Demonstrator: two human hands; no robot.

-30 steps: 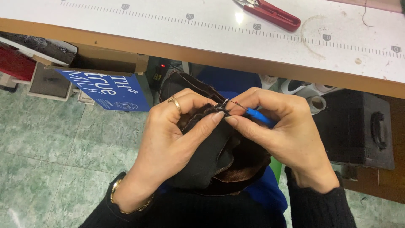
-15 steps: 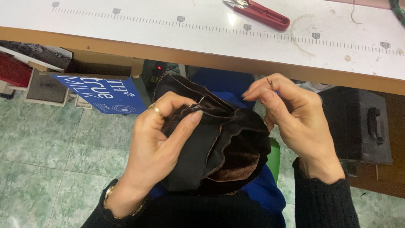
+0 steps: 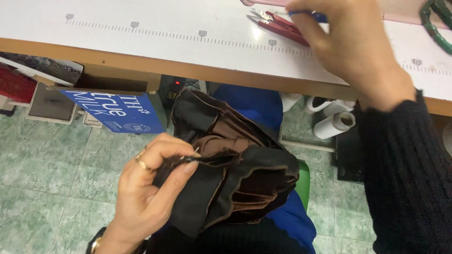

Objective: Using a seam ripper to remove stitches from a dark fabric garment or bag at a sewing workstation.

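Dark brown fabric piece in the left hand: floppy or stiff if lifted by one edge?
Probably floppy: the fabric piece sags in folds below the left hand, which pinches one edge. Likely light, since fingertips alone hold it. Its layered pleats would probably fan open.

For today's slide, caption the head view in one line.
Left hand pinches dark brown fabric; right hand reaches over red thread snips.

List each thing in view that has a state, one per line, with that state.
Left hand: fingers pinched shut on the dark brown fabric piece, held over the lap.
Right hand: up over the white table, at the red thread snips; grip unclear.
Red thread snips: lying flat on the table, blades slightly apart.
White rolls: lying on the floor under the table.
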